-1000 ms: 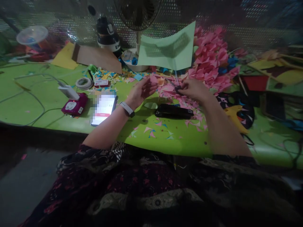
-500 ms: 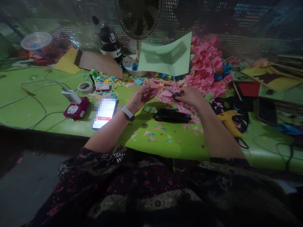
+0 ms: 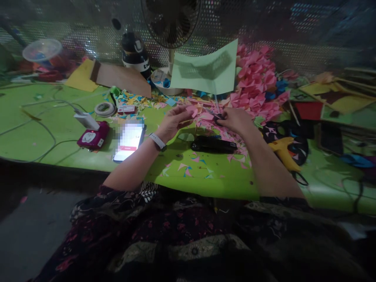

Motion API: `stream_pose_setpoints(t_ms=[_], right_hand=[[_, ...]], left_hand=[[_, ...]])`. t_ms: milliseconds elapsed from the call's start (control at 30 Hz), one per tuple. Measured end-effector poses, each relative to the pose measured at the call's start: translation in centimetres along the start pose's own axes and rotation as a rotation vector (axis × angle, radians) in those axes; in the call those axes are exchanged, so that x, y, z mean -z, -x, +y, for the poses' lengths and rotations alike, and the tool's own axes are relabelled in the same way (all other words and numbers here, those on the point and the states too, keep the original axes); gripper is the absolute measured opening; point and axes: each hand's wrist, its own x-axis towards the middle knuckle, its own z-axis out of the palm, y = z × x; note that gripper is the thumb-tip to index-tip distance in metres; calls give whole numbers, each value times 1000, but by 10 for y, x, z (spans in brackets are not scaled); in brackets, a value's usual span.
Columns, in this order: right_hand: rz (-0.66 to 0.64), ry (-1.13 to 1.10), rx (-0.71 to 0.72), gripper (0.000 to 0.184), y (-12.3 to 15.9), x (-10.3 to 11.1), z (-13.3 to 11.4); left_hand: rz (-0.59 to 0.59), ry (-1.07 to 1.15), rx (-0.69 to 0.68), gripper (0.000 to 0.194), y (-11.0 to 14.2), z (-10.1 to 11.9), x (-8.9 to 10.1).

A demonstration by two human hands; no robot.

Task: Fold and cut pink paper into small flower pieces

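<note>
A small pink piece of paper (image 3: pixel 192 111) sits pinched between the fingertips of my left hand (image 3: pixel 176 119). My right hand (image 3: pixel 235 119) is closed around the dark handles of a pair of scissors (image 3: pixel 217 116), whose blades point left toward the paper. Below and between both hands a black stapler (image 3: pixel 213 145) lies on the green table (image 3: pixel 188 184). A pale green leaf-shaped piece (image 3: pixel 186 137) lies by the stapler's left end. Pink paper scraps (image 3: pixel 205 116) cover the table behind my hands.
A pale green sheet (image 3: pixel 204 70) stands upright behind my hands, beside a heap of pink folded paper (image 3: pixel 258 74). At left are a lit phone (image 3: pixel 128 141), a magenta power adapter (image 3: pixel 93 136) and a tape roll (image 3: pixel 105 109). A fan (image 3: pixel 172 19) and a bottle (image 3: pixel 135 55) stand behind.
My left fingers have drawn together on the pink paper, which shows more plainly now. My right hand keeps the scissors in nearly the same spot. The camera view has shifted slightly.
</note>
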Motion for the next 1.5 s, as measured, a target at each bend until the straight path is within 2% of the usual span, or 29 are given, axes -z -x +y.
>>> stream_pose_setpoints(t_ms=[433, 600, 800, 967, 1033, 1167, 1233, 1300, 1500], right_hand=[[4, -48, 28, 23, 3, 2, 0], [21, -59, 9, 23, 3, 0, -1], [-99, -117, -15, 18, 0, 1, -1], [-171, -222, 45, 27, -4, 2, 11], [-139, -254, 75, 29, -2, 6, 12], [66, -396, 147, 33, 9, 18, -7], [-4, -503, 237, 34, 13, 19, -24], [-118, -555, 310, 34, 14, 17, -39], [-271, -439, 430, 32, -5, 5, -58]], left_hand=[[13, -69, -67, 28, 0, -4, -1], [43, -110, -64, 25, 1, -4, -2], [60, -135, -102, 22, 0, -4, 0], [89, -62, -87, 21, -2, 0, 1], [88, -23, -101, 21, -3, 3, 0], [103, -13, -100, 14, -6, 5, 1], [122, -8, -89, 9, -9, 6, 2], [127, -15, -93, 14, -11, 6, 3], [149, -45, -112, 12, -9, 9, 2]])
